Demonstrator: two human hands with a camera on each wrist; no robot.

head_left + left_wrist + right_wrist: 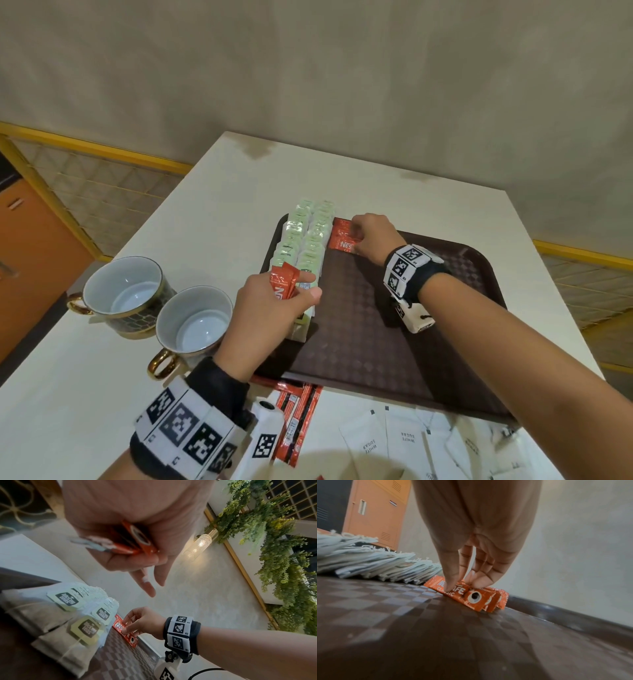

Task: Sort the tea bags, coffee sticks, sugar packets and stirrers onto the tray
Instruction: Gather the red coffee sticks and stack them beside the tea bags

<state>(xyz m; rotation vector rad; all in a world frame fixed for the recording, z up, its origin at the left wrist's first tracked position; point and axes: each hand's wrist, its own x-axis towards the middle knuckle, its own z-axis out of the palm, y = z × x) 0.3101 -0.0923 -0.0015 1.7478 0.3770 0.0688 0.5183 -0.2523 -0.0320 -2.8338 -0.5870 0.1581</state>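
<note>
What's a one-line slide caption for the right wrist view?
Right hand pressing coffee sticks onto the tray beside the tea bags.

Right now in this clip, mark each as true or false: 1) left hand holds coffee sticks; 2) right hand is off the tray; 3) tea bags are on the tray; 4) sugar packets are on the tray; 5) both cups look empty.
1) True: the left hand grips red coffee sticks.
2) False: the right hand presses coffee sticks on the tray.
3) True: the tea bags line its left side.
4) False: the sugar packets lie on the table.
5) True: the cups look empty.
</note>
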